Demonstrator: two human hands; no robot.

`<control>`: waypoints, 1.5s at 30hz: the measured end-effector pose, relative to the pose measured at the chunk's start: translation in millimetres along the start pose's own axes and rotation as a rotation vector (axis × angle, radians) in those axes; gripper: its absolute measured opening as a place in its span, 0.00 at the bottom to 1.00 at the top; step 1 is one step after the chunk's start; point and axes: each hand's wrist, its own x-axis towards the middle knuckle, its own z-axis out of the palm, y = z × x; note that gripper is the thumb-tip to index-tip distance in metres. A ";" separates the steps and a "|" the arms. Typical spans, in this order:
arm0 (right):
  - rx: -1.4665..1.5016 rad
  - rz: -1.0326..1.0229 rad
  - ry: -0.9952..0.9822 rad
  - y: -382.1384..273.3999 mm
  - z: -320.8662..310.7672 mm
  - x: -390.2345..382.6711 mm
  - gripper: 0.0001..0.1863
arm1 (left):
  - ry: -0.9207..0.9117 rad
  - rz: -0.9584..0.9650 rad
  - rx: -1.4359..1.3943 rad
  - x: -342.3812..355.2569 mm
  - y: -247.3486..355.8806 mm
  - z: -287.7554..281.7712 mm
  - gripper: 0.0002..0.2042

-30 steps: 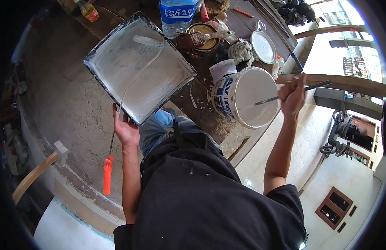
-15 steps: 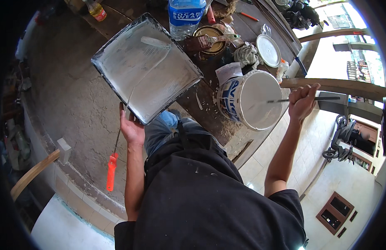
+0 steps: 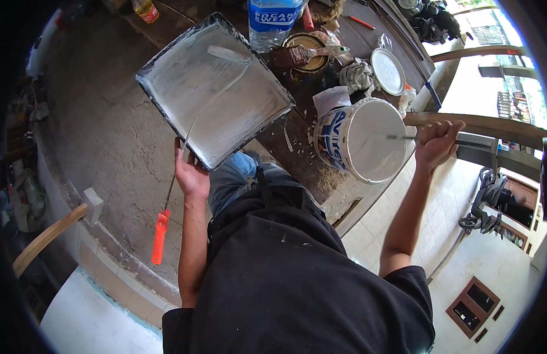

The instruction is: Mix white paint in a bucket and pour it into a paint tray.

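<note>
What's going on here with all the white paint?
A person is handling paint gear. The left hand grips the near edge of a tilted paint tray coated in white, with a roller's orange handle hanging below it. The right hand holds a thin stick reaching over a white paint bucket on the bench.

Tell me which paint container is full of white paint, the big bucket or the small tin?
The big white bucket by the right hand; its paint surface is white. The small round tin farther back looks brownish inside, with a brush across it.
</note>
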 end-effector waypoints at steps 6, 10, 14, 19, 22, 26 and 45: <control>0.106 0.009 -0.070 29.0 16.7 -52.5 0.27 | 0.038 0.008 -0.063 3.3 -3.4 1.6 0.26; 0.199 0.312 -0.425 7.1 -4.6 -51.8 0.28 | -0.023 0.014 -0.036 6.5 -6.6 -5.0 0.28; -0.018 0.223 -0.127 -0.2 -2.3 -9.6 0.29 | -0.008 0.012 -0.013 2.7 -3.7 0.4 0.28; 0.081 0.046 -0.032 19.2 35.4 -28.8 0.29 | -0.026 0.020 -0.027 5.2 -5.3 -6.5 0.28; 0.242 0.191 -0.278 17.7 16.5 -47.8 0.29 | -0.029 0.039 -0.011 2.5 -1.8 0.4 0.28; 0.087 0.434 -0.318 -4.5 4.7 -25.0 0.29 | -0.024 0.047 -0.020 6.4 -6.1 -2.7 0.28; -0.016 0.055 -0.168 4.3 25.0 1.7 0.29 | -0.057 -0.007 -0.077 9.6 -5.5 -10.2 0.28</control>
